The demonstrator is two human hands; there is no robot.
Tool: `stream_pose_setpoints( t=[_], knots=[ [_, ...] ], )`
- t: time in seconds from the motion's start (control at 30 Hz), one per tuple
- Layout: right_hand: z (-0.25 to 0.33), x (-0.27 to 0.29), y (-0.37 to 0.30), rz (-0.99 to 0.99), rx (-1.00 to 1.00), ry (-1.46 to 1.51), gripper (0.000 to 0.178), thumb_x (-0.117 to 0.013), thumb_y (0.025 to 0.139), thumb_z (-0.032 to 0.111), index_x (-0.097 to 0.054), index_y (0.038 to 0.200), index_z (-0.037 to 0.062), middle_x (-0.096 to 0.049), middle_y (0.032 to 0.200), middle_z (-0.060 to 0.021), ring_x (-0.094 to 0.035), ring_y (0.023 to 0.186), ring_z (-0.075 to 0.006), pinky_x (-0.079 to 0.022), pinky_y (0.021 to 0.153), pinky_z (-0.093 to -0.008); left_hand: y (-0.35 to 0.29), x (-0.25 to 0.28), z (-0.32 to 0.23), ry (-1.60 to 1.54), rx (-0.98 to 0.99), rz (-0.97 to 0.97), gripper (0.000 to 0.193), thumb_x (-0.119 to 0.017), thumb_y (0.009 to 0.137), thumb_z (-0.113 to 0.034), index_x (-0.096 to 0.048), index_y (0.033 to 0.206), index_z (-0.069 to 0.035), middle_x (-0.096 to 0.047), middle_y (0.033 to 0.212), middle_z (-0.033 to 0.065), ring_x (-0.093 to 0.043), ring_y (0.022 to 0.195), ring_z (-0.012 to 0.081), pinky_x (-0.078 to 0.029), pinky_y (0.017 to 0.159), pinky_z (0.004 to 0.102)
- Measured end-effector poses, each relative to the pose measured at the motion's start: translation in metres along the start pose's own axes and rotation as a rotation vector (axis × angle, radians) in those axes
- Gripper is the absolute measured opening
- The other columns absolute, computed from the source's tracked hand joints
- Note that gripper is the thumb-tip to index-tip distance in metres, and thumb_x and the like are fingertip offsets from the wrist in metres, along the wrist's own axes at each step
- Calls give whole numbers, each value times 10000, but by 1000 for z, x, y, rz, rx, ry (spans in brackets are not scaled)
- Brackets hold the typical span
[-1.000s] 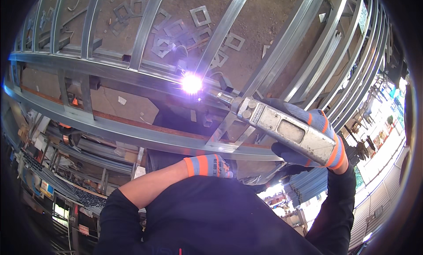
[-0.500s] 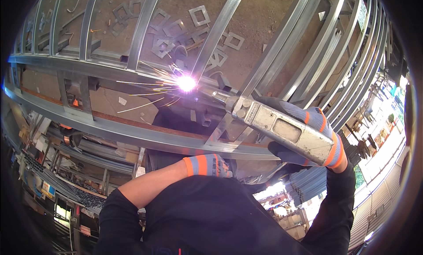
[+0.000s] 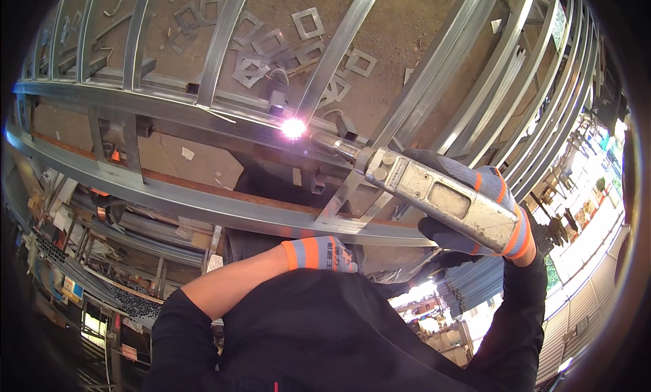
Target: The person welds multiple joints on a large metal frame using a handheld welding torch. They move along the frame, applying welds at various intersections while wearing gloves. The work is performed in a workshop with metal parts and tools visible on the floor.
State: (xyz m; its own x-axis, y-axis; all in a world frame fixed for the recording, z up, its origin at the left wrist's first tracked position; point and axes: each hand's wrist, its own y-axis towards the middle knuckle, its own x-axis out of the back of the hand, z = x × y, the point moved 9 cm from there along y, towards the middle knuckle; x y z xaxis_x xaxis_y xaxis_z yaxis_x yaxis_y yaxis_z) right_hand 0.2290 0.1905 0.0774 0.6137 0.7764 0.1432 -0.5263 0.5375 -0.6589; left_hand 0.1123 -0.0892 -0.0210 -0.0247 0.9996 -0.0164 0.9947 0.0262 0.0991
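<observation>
My right hand (image 3: 494, 183), in a grey glove with orange bands, is wrapped round a worn metal handheld welding torch (image 3: 413, 178). The torch's nozzle slants up and left to a bright glowing spot (image 3: 293, 128). That spot lies where an upright square steel tube (image 3: 332, 56) meets a long rail (image 3: 169, 102) of a metal frame. My left hand (image 3: 322, 254), gloved alike, rests close to my body, near the frame's nearer rail (image 3: 251, 216). Its fingers are mostly hidden.
Flat square metal pieces with cut-out middles (image 3: 308, 24) lie scattered on the ground beyond the rail. More steel tubes (image 3: 519, 73) run side by side at the right. At the lower left stands a rack of stacked pipes (image 3: 146, 304).
The glow has shifted slightly right and shrunk, and the long sparks that sprayed left are mostly gone. The torch has moved slightly right with my right hand. My left hand stays put.
</observation>
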Motion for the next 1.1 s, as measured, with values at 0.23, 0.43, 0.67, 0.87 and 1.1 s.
stream_pose_setpoints(
  t=[0.23,0.43,0.67,0.87,1.1],
  knots=[
    [-7,-3,0,-15,-4,89,730,-836,764,115,-575,1437,5,-755,1023,-73,-722,833,-173,-559,802,-312,1,9,-5,25,14,49,135,-527,970,-214,-596,1024,-111,-634,848,48,-713,847,250,-581,737,395],
    [-21,-4,-11,-53,-52,147,719,-812,790,98,-555,1456,19,-753,1054,-81,-728,848,-179,-563,792,-313,2,15,-9,0,32,44,87,-548,965,-179,-585,954,-101,-618,829,84,-688,823,301,-558,724,423],
    [-18,-2,-10,-42,-39,80,725,-827,787,102,-555,1454,19,-754,1069,-87,-743,859,-208,-564,798,-317,-1,10,-6,-52,13,-4,78,-566,954,-175,-585,955,-100,-620,866,85,-684,844,297,-558,745,419],
    [-9,-2,-2,-15,1,67,748,-853,761,109,-565,1441,-7,-762,1046,-89,-750,867,-210,-562,804,-312,0,12,-6,-12,44,47,85,-568,958,-178,-571,951,-93,-623,866,91,-690,859,290,-571,779,403],
    [-12,-2,-5,-46,-3,96,749,-850,762,94,-562,1446,-6,-765,1051,-83,-751,883,-192,-566,811,-307,-1,6,-4,-6,4,7,80,-570,952,-166,-576,959,-86,-613,839,93,-689,837,299,-568,764,414]
  ],
)
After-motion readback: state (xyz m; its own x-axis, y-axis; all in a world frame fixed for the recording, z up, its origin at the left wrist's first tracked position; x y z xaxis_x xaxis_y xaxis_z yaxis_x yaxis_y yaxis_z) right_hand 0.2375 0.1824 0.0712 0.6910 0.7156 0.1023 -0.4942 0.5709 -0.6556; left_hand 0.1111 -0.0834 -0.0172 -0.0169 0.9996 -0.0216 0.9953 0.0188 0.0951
